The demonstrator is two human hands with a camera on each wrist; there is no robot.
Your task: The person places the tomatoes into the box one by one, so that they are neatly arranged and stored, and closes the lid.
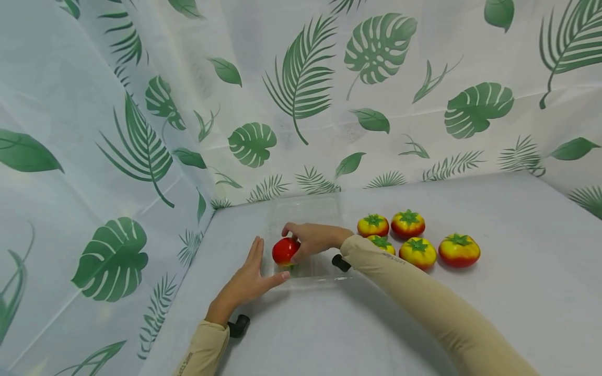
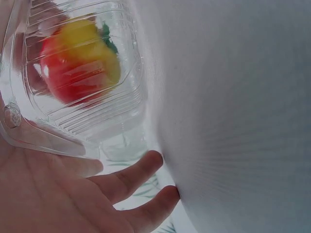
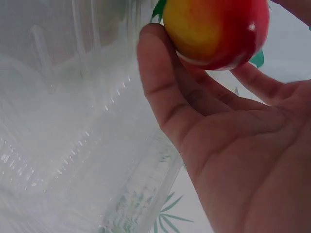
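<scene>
My right hand [image 1: 317,238] grips a red-and-yellow fruit [image 1: 285,251] with a green leafy top, over a clear plastic container [image 1: 317,271]. The fruit [image 3: 218,31] is tilted, its leaves turned to one side, with fingers and thumb around it in the right wrist view. Through the ribbed clear wall [image 2: 97,114] the same fruit [image 2: 80,63] shows in the left wrist view. My left hand [image 1: 246,282] lies against the container's left side, fingers straight and thumb reaching along its front. Two of its fingertips [image 2: 153,160] touch the white tabletop.
Several similar fruits [image 1: 417,253] stand grouped to the right of the container, leaves up; my right forearm partly hides one. The container's clear lid [image 1: 305,206] lies folded back behind it. Leaf-printed curtains [image 1: 301,120] rise behind and at the left of the table.
</scene>
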